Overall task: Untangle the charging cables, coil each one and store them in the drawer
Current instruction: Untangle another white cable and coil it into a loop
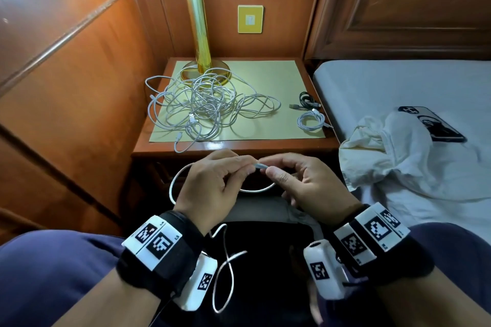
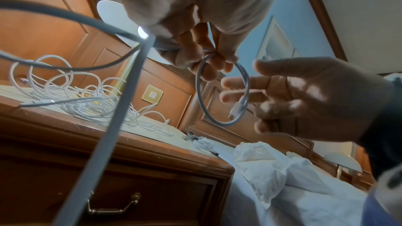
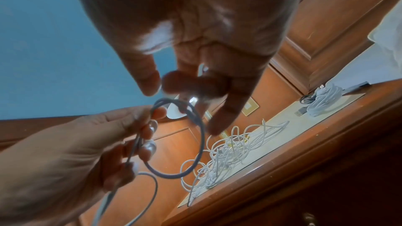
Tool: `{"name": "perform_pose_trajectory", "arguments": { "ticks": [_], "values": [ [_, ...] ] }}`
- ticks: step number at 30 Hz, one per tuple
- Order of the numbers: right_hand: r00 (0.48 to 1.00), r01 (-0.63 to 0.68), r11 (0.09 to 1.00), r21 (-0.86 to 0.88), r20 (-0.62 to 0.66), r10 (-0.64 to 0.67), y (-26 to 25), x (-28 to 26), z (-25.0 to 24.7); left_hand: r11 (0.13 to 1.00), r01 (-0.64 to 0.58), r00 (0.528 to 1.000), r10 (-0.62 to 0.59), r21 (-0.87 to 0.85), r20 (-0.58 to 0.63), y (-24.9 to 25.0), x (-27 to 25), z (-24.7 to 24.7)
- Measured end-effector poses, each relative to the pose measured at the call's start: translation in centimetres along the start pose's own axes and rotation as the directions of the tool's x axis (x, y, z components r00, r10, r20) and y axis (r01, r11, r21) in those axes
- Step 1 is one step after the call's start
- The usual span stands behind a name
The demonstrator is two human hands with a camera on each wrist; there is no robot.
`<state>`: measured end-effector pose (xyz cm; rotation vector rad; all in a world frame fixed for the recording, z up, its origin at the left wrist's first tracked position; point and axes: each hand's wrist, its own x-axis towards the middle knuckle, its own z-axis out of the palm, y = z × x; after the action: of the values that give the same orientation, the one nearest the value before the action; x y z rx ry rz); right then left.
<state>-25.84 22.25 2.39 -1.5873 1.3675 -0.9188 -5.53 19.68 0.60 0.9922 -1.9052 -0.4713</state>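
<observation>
Glossy varnished-wood nightstand [image 1: 265, 145] w/ shiny metal lamp stem [image 1: 199, 29], smooth plastic cables [image 1: 207, 103], matt cloth bedsheet [image 1: 398, 82]

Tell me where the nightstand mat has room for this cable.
Best: back right of the mat, bordered by the lamp base, the dark coil and the rear edge. A smaller patch sits front right, between the tangle and the white coil. Left and centre are crowded.

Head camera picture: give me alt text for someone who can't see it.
A white cable is looped between two hands over the person's lap: the left hand pinches it, the right hand touches its end with its fingers. Behind, a tangle of white cables and two coiled cables lie on a nightstand under a lamp, beside a bed.
</observation>
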Motion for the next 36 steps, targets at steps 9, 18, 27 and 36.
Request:
{"name": "perform_pose_trajectory", "arguments": {
  "ticks": [9,18,27,36],
  "values": [
    [0.982,-0.083,0.871,0.484,-0.11,0.154,-0.5,0.7,-2.3,0.826,0.222,0.932,-0.337,0.518,0.137,-2.0,-0.7,0.4],
    [0.515,0.088,0.806,0.585,-0.72,0.465,1.4,0.5,-12.0,0.795,0.577,0.816,-0.555,-0.188,0.159,-2.7,0.8,-1.9],
    [0.913,0.033,0.932,0.36,-0.39,0.118,0.4,0.8,-5.7,0.728,0.646,0.709,-0.684,0.232,0.173,-2.9,-0.3,-0.6],
    [0.996,-0.084,0.869,0.488,0.066,0.059,-0.5,0.1,-1.8,0.811,0.523,0.825,-0.405,-0.263,0.393,-0.4,-0.1,0.0]
  ]
}}
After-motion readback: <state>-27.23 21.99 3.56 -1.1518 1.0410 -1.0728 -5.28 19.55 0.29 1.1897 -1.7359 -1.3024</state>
